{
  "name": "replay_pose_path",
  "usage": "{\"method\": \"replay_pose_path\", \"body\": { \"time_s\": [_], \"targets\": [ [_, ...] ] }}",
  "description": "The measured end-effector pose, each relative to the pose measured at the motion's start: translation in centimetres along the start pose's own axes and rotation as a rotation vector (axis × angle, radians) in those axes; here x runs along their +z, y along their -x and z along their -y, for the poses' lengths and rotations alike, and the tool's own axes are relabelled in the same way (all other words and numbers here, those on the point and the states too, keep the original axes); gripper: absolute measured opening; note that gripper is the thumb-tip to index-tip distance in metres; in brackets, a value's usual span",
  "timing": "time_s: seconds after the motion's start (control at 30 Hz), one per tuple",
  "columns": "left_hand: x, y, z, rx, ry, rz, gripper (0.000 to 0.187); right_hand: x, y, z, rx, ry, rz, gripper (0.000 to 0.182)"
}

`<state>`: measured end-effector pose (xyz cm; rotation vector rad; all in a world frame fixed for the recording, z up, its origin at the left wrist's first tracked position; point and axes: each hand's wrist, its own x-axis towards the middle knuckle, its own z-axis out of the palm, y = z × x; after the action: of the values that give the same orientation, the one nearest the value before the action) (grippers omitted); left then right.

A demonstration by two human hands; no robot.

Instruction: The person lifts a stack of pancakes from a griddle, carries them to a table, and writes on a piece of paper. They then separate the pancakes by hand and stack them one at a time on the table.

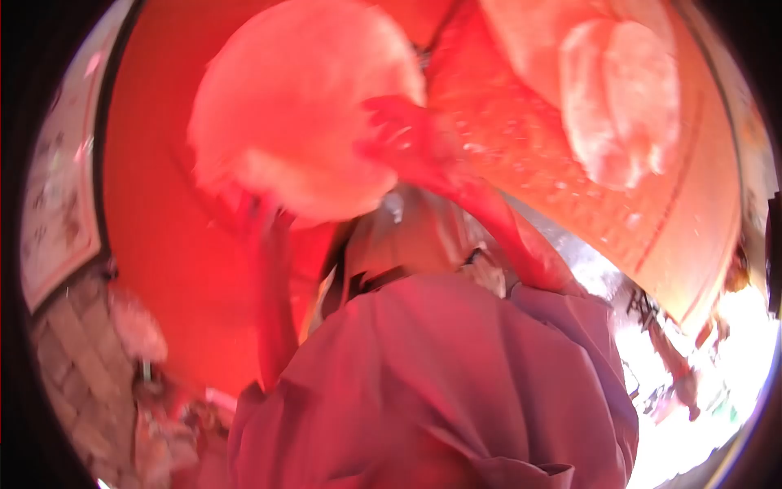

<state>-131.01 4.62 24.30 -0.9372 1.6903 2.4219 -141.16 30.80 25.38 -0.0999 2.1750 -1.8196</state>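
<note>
Disc (pixel 301 106), broad, pinkish, uneven-edged

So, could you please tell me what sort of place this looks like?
Perhaps a small food stall, though the red cast leaves that uncertain: a broad red work surface, a large pale round piece, and brick-like paving.

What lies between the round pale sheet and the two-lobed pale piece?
The head view shows speckled reddish surface, part of another pale sheet and the wrist of the right hand.
</note>
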Motion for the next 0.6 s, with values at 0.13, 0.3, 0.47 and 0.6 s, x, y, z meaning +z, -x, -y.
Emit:
{"method": "replay_pose_path", "body": {
  "time_s": [0.13, 0.3, 0.47, 0.6],
  "targets": [
    [1.0, 0.1, -0.5, 0.027, -0.002, 0.009, 0.037, 8.0, -1.1, 0.9, -0.260, 0.311, 0.307, 0.039],
    [2.0, 1.0, -1.6, 0.010, 0.010, 0.020, 0.035, 7.7, -1.6, -0.8, 0.088, -0.063, 0.388, 0.039],
    [2.3, 1.5, -1.0, 0.111, 0.038, -0.169, 0.034, 9.7, -1.5, -0.3, -0.079, 0.156, 0.108, 0.019],
    [-0.6, 1.7, 0.0, 0.047, 0.013, -0.225, 0.032, 12.2, -1.2, -1.4, -0.447, 0.577, -0.001, 0.012]
  ]
}}
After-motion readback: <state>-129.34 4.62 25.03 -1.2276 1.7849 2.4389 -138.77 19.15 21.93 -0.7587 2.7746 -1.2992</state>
